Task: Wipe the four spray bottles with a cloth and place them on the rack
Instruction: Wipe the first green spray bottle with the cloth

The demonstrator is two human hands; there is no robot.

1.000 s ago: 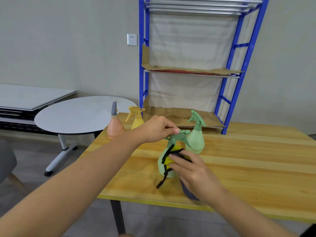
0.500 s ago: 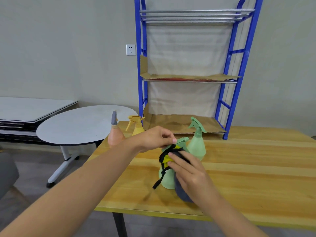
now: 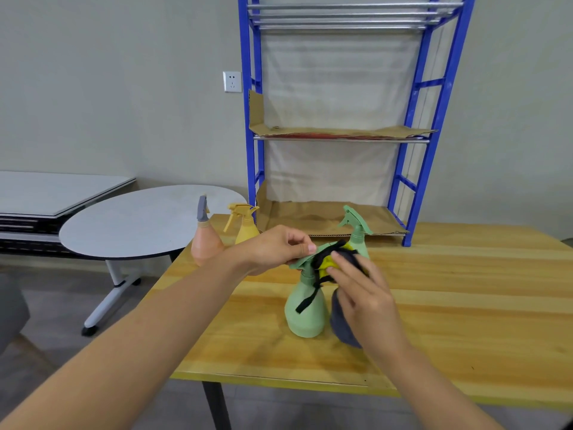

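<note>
Wiping is what I judge to be in hand now, on the nearest green bottle [image 3: 305, 308], which stands upright near the front edge of the wooden tabletop [image 3: 465, 305], its long axis vertical. My left hand [image 3: 273, 249] reaches in from the left and its fingers pinch the green trigger head of this bottle, keeping it steady. My right hand [image 3: 366, 293] comes from the right side and presses the cloth [image 3: 328, 262] against the neck and the head; the fingers there are almost straight and lie on the cloth, not curled around the bottle. The cloth looks soft, with yellow and dark grey parts and a black strip hanging down over the bottle body. The bottle is smooth matte plastic, pear-shaped, wide at the bottom and narrow at the neck. A second green bottle [image 3: 356, 231] stands just behind, and a yellow bottle [image 3: 245, 225] and an orange bottle [image 3: 204, 243] stand to the left, near the rack. The blue rack [image 3: 434, 119] rises at the far side of the tabletop, its shelves lined with brown cardboard [image 3: 328, 218], and no bottle is on it yet. The right hand is nearer to the bottle body for the coming strokes downwards.
</note>
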